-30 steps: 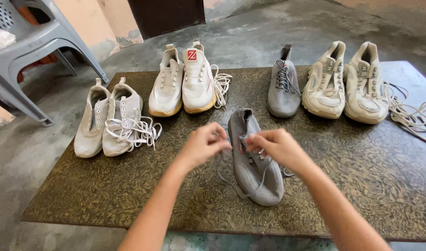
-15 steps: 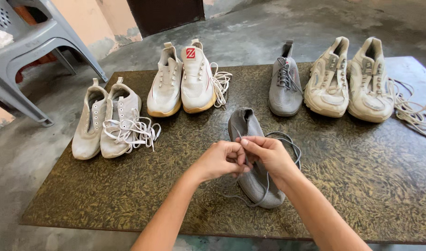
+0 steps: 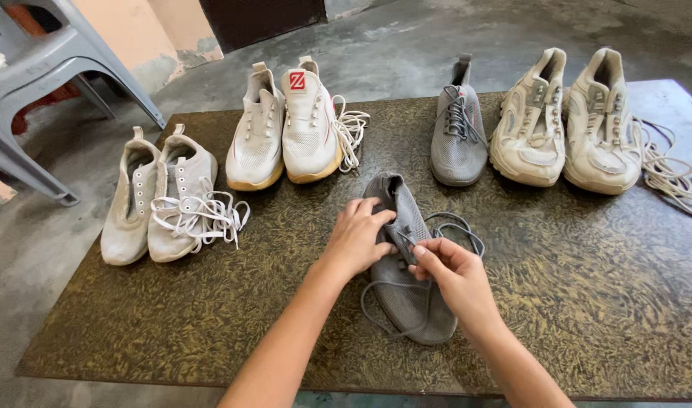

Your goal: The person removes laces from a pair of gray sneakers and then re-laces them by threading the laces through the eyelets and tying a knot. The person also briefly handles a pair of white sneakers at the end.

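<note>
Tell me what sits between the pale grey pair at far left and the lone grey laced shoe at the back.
In the head view, the white pair with tan soles and its loose white laces.

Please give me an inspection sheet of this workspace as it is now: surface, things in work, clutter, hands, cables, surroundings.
Surface: dark mottled table, worn at the right end.
Things in work: grey shoe lying near the front edge, its grey lace looping loose to the right.
Clutter: second grey shoe, laced; white pair with loose laces; white pair with tan soles; cream pair; loose cream laces.
Hands: left hand rests on the grey shoe's opening; right hand pinches the lace in a fingertip grip.
Cables: nothing seen.
Surroundings: concrete floor, grey plastic chair, dark door.
</note>
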